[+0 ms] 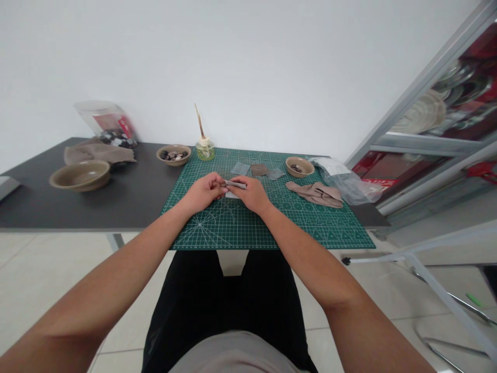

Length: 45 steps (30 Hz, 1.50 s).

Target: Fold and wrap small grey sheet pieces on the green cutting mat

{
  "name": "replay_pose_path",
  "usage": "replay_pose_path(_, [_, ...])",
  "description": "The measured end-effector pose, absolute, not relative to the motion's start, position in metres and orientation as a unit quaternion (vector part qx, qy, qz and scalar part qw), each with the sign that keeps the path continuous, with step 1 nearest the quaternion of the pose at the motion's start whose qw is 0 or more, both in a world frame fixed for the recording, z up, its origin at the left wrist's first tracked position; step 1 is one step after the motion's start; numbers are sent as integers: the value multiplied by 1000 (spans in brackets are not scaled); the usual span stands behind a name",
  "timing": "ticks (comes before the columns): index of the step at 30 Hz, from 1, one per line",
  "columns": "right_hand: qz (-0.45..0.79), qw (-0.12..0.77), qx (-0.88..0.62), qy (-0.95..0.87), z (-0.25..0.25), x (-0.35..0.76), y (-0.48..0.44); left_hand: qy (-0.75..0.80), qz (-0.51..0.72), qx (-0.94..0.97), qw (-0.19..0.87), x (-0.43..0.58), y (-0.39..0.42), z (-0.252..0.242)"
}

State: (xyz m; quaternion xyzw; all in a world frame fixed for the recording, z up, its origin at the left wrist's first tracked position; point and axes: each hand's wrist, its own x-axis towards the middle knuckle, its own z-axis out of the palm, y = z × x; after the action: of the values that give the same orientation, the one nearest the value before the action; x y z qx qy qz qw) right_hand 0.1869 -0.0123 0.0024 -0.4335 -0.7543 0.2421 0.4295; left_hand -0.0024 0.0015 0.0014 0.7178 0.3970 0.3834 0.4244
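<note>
Both my hands are close together over the green cutting mat, near its middle. My right hand pinches a thin, folded grey piece, possibly sandpaper or cloth. Beside it, the fingers of my left hand are closed at the grey piece's left end. Whatever they pinch is too small to make out. Part of a small white flat thing shows beneath my hands. Just beyond lie a brown square piece and two grey-blue square pieces, one to its left and one to its right.
Left of the mat stand a bowl of pebbles, a larger bowl, a brown cloth and a clear jar. A glass bottle holds a brush. Rightward are a small bowl, another cloth and a plastic bag.
</note>
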Motion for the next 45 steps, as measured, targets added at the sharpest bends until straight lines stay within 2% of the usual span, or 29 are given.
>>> replay_pose_path(5, [253, 436, -442, -742, 2, 187, -12, 410, 373, 735, 391, -3, 0, 2])
replay_pose_path(29, [296, 448, -405, -740, 0, 188, -11, 414, 355, 724, 422, -4, 0, 3])
replay_pose_path(39, [296, 455, -397, -740, 0, 188, -12, 396, 364, 710, 454, -4, 0, 3])
replay_pose_path(45, [287, 461, -421, -726, 1, 188, -11, 370, 397, 716, 439, -4, 0, 4])
